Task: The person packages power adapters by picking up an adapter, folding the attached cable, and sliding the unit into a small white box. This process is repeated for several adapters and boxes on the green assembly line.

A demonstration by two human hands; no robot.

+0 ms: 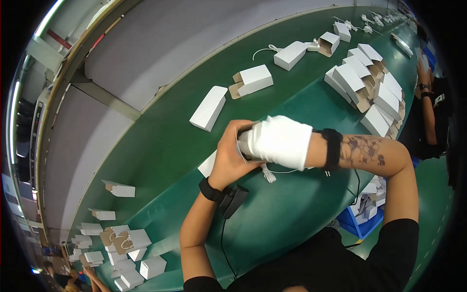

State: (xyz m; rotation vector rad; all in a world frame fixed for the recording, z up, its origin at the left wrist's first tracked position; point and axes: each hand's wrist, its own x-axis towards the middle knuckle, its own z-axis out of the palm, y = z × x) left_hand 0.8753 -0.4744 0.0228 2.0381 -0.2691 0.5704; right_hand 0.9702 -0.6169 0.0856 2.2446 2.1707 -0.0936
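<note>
My left hand (227, 155) is wrapped round a small white carton (240, 152), whose open end faces right. My right hand (281, 141), in a white glove, reaches into that open end, so its fingertips and anything in them are hidden. A white panel (207, 164) shows just beyond my left hand; I cannot tell if it belongs to the same carton. Below the gloved hand lies a bundled white cord (268, 173), with a thin strand running right under my wrist. A black device (234, 200) is strapped at my left wrist.
Past my hands, a closed white box (209, 109) and an open box (252, 81) lie on the green belt (165, 141). Stacked open boxes (365, 80) stand right, more boxes (129, 243) lower left. A blue bin (360, 228) sits by my right elbow. Co-workers' arms (428, 107) show right.
</note>
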